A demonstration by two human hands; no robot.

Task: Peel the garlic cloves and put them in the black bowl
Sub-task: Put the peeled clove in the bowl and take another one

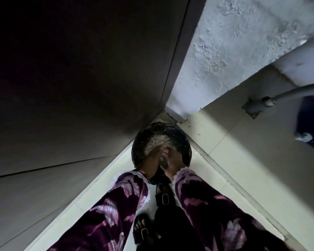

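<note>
i see both hands over the black bowl (161, 144), left hand (150, 158) and right hand (172, 160) pressed together, blurred, fingers pinching something pale i cannot tell

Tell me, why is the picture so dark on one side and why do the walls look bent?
Head view: the left wall lies in deep shadow, while light falls on the pale floor; the wide lens bends straight edges; both hands over the black bowl are blurred, so their grip is unclear.
</note>
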